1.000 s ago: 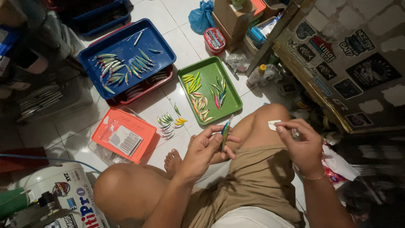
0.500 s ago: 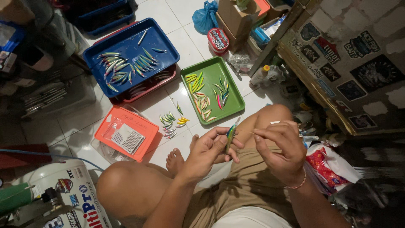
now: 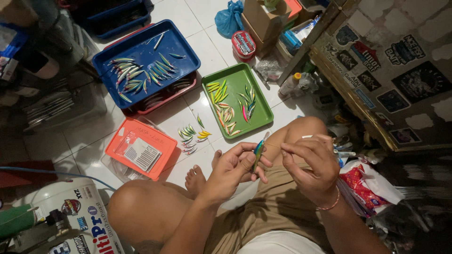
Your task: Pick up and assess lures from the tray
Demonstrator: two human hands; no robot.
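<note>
- Lure (image 3: 258, 151) is pinched upright in the left hand (image 3: 234, 168), above the lap, near the green tray (image 3: 262, 100) on the floor.
- Right hand (image 3: 311, 165) is closed, fingertips together on something thin beside the lure; what it is cannot be told.
- Likely risk: a loose pinch could let the lure slip and drop among those on the floor (image 3: 190, 134).

The fishing lure (image 3: 258, 149) is slim, fish-shaped, green and blue with a yellowish flank, standing nearly upright just right of the frame's centre. Its lower half sits pinched between fingertips, its pale tip pointing up toward the green tray.
</note>
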